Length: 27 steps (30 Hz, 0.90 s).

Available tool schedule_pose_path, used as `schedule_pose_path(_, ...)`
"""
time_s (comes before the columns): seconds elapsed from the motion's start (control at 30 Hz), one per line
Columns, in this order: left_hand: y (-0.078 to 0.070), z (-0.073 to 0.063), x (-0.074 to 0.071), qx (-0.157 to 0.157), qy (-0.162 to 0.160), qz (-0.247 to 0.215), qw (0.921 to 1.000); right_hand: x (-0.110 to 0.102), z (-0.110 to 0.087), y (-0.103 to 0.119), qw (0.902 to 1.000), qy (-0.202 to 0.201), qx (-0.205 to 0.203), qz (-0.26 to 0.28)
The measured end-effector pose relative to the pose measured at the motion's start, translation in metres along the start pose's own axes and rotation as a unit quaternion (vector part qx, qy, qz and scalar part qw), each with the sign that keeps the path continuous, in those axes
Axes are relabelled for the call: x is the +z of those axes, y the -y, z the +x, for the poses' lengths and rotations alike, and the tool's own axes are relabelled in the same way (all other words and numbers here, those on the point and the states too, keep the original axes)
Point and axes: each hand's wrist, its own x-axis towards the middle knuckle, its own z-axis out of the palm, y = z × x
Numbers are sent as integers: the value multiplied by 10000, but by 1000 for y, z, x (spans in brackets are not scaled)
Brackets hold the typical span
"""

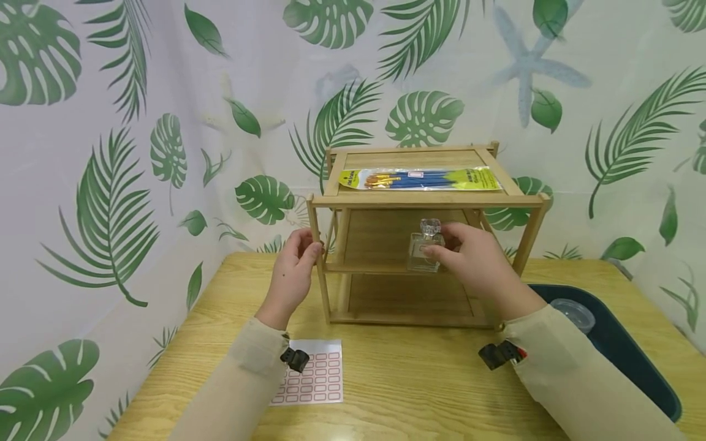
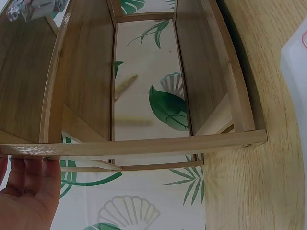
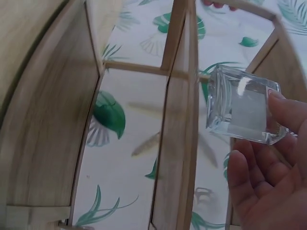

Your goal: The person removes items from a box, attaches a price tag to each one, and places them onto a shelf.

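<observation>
My right hand (image 1: 475, 254) pinches a clear glass perfume bottle (image 1: 423, 252) between thumb and fingers, its faceted clear cap upright. The bottle is in front of the middle shelf of a three-tier wooden rack (image 1: 427, 201), overlapping that shelf's front edge in the head view. In the right wrist view the bottle's thick glass base (image 3: 214, 108) faces the rack. My left hand (image 1: 294, 263) holds the rack's front left post (image 1: 323, 288), fingers curled at it. The left wrist view has these fingers (image 2: 32, 175) partly hidden by the post.
A packet of blue-handled paintbrushes (image 1: 416, 179) lies on the rack's top shelf. A sheet of red-bordered labels (image 1: 314, 373) is on the wooden table (image 1: 408, 373), partly under the left forearm. At right, a dark tray (image 1: 634, 349) holds a clear plastic container (image 1: 573, 313). A patterned wall covering stands behind.
</observation>
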Motion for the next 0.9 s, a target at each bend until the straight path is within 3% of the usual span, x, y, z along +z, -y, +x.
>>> schedule_pose_path(0.2, 0, 0, -1, -29, -8, 3, 10000, -1, 27, -1, 9999, -74, -70, -73)
schedule_pose_path(0.47, -2, 0, -1, -42, -11, -9, 10000, 11, 51, -13, 9988, -305, -184, 343)
schedule_pose_path(0.9, -2, -1, 0, -61, -26, -32, 10000, 19, 45, -17, 9998, -72, 183, 73)
